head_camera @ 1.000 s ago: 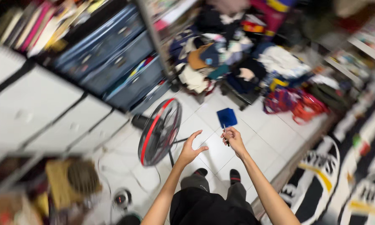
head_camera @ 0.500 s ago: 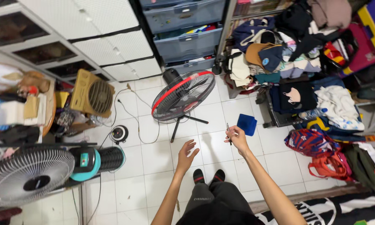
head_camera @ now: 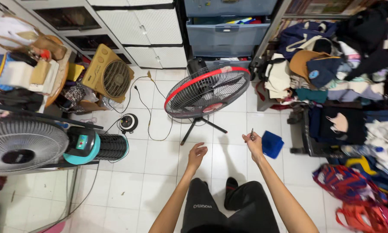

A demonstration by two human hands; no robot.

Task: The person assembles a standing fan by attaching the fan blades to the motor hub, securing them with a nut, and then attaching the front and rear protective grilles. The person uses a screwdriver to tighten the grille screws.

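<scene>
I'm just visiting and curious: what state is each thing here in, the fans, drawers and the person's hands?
Red-rimmed fan: standing on the floor, tilted back.
Grey drawers: one partly open.
Small tool: pinched in the right hand.
Left hand: open, empty.
Blue cloth: lying on the tiles.

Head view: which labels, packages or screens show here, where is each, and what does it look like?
Label panel: on the teal fan motor housing at left; small pale rectangle with red and green marks.
Round patch: on a dark blue cap in the clothes pile, upper right; light blue.
No screens or packages can be made out.
</scene>
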